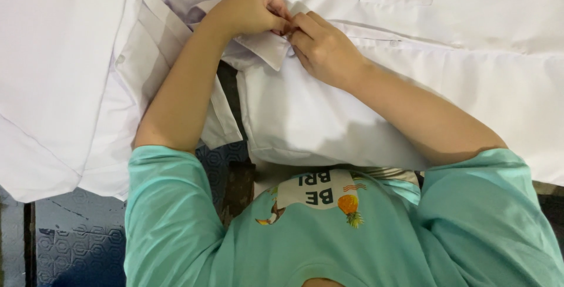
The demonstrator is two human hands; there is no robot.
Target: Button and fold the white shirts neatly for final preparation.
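Fingers of the left hand (pixel 249 8) and the right hand (pixel 323 49) are pinching narrowly the collar edge of the white cotton school shirt (pixel 305 116), which is lying spread before the person's chest. Both forearms are angling inward. Dark patterned floor (pixel 76 234) is showing at lower left.

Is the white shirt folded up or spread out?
Spread out. The shirt lies flat and wide under both arms, its front open; the left hand and right hand pinch its edge together.

White shirts (pixel 305 116) on patterned blue surface (pixel 76 246)
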